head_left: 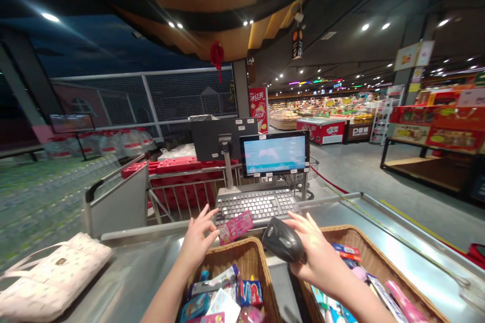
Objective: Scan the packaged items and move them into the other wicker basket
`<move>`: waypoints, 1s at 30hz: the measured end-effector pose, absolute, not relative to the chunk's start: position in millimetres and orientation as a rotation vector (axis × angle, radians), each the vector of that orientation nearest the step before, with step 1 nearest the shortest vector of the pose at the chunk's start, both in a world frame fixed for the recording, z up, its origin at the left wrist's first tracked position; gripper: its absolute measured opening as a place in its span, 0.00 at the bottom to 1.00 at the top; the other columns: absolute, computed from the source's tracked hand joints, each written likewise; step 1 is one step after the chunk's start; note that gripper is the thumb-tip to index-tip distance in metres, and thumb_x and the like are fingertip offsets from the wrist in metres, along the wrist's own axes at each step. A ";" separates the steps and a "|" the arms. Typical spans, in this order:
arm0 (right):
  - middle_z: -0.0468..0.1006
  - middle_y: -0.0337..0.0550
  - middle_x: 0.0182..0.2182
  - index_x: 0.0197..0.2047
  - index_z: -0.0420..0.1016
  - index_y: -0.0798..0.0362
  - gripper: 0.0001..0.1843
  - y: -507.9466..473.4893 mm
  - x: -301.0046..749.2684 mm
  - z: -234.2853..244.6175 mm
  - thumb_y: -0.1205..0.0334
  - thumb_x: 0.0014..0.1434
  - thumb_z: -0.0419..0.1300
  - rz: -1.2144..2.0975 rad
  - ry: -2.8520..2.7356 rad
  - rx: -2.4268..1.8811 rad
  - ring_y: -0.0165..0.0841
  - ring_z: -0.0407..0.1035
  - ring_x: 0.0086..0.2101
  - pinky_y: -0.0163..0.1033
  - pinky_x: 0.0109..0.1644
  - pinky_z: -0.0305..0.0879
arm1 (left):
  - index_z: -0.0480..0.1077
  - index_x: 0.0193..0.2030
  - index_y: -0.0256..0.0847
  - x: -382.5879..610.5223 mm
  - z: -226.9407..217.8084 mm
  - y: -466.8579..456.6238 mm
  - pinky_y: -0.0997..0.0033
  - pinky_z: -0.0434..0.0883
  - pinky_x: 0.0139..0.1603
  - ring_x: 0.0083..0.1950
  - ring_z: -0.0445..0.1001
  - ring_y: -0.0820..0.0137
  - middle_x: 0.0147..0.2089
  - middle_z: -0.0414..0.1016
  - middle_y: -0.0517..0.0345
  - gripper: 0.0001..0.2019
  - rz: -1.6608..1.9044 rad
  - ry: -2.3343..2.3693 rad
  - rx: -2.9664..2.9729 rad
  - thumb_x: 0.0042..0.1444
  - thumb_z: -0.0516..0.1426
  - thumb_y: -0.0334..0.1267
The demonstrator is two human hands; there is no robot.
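While the left hand (pixel 197 245) was held open with fingers spread, it lay just beside a pink flat packet (pixel 235 227), though whether it touched the packet could not be told. The packet lay on the front edge of a black keyboard (pixel 257 205), its long axis slanting up and away to the right from the end nearest that hand. The left hand was the nearer of the two.

Right hand (pixel 320 250): curled over the rear of a black handheld barcode scanner (pixel 281 239), holding it. The scanner's long axis ran roughly across the body, its free end pointing left, with the packet up and to the left of it.

Below the left hand: a wicker basket (pixel 227 257) of boxed and packaged goods. Below the right hand: a second wicker basket (pixel 350 236), also of packaged goods, including a pink tube (pixel 403 303).

Ahead of the hands: a point-of-sale touchscreen (pixel 275 154). Far left of the left hand: a pale quilted handbag (pixel 55 277) on a steel counter (pixel 132 282).
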State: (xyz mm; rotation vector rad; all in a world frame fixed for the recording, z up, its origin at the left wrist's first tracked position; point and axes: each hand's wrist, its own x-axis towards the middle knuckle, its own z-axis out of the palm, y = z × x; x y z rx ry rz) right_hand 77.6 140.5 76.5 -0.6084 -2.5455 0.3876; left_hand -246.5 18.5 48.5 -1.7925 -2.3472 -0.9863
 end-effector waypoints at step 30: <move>0.74 0.48 0.55 0.52 0.76 0.47 0.30 100.2 13.3 46.3 0.68 0.42 0.58 0.613 -2.708 -0.488 0.52 0.55 0.65 0.68 0.69 0.36 | 0.72 0.24 0.41 -266.9 -59.2 -43.6 0.32 0.45 0.68 0.72 0.56 0.52 0.62 0.72 0.49 0.10 -0.295 -2.730 -1.594 0.49 0.52 0.26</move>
